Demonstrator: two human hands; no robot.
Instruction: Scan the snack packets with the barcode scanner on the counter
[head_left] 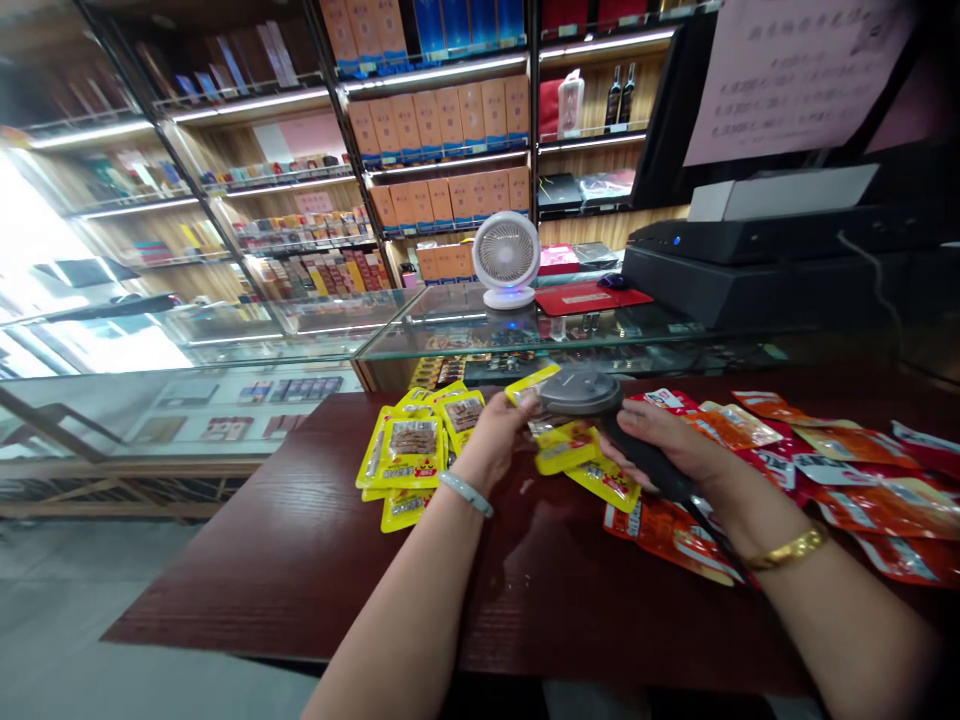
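Observation:
My right hand (pixel 652 440) is wrapped round the handle of a black and grey barcode scanner (pixel 581 388), its head pointing left and its cord trailing back under my forearm. Just left of the scanner head, my left hand (pixel 499 430) pinches a yellow snack packet (pixel 534 383), partly hidden behind the scanner and my fingers. Below the scanner lie more yellow packets (pixel 607 482). Left of my left wrist is a loose pile of yellow snack packets (pixel 411 448) with clear windows. Red and orange snack packets (pixel 675 545) spread under and beyond my right forearm.
The dark wooden desk (pixel 300 560) meets a glass display counter (pixel 442 335) at the back. On the glass stand a white fan (pixel 507 255), a red mat (pixel 585 297) with a mouse (pixel 613 281), and a black machine (pixel 750 265) at right. Shelves of boxes (pixel 450 120) line the wall.

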